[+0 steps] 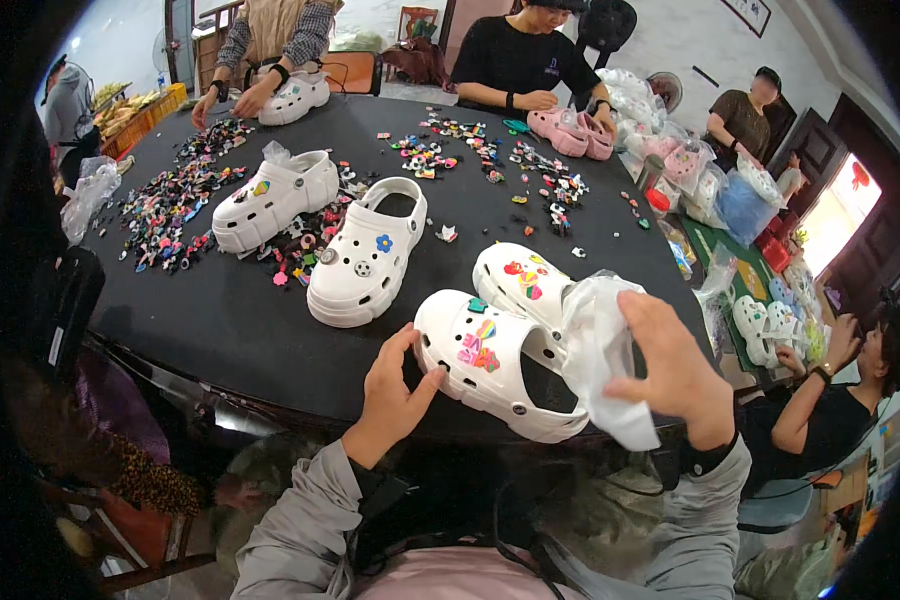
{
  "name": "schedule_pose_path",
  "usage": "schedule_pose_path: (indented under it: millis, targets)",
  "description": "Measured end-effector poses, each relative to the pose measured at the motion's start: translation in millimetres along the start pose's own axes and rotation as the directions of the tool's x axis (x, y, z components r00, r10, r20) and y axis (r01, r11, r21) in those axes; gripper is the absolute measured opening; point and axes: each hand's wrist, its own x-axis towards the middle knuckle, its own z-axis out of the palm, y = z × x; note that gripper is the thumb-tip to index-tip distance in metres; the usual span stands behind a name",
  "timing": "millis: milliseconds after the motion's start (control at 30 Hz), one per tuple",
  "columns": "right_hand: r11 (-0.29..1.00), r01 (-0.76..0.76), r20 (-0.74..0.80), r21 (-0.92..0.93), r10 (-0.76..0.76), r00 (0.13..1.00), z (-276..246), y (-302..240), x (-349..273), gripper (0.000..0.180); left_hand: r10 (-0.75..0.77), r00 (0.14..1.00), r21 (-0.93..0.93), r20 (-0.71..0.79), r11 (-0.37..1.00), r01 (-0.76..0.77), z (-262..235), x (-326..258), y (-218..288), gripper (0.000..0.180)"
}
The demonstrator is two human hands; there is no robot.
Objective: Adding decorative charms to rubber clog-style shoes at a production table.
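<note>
left hand [390, 395] open, fingers touching white clog [490, 365] on black worktop [230, 320]; right hand [670, 365] gripping clear plastic bag [600, 340].

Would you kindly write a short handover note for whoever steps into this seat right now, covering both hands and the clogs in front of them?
Left hand: open, fingertips resting on the toe of the near white foam clog.
Right hand: pinching a thin clear plastic bag over that clog's heel end.
Things: the near clog lies at the edge of the round black table, touching its partner white clog. Both carry colourful charms on top.
Done: charms are on this pair.
Left: neither clog is inside the bag yet. A third white clog farther in has only a few charms; loose charms lie in a heap at far left.
</note>
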Motion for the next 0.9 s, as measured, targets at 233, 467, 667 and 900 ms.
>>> schedule_pose_path:
  millis: [233, 467, 667, 900]
  targets:
    - [0.994, -0.024, -0.027, 0.106, 0.027, 0.999, 43, 39, 1, 0.063, 0.021, 0.999, -0.026, 0.037, 0.999, -0.020, 3, 3, 0, 0.058]
    - [0.993, -0.056, 0.217, 0.102, 0.032, 0.976, 36, 51, 34, 0.043, 0.015, 1.000, -0.062, 0.016, 0.998, -0.014, 5, 2, 1, 0.056]
    - [0.884, -0.131, -0.061, -0.449, 0.116, 0.991, 36, 39, 60, 0.060, 0.032, 0.999, -0.032, 0.041, 0.999, -0.030, 1, 4, 4, 0.055]
    - [0.952, 0.181, 0.232, -0.247, -0.123, 0.965, 48, 51, 79, 0.047, 0.041, 0.997, 0.022, 0.062, 0.999, -0.042, 3, 4, 3, 0.056]
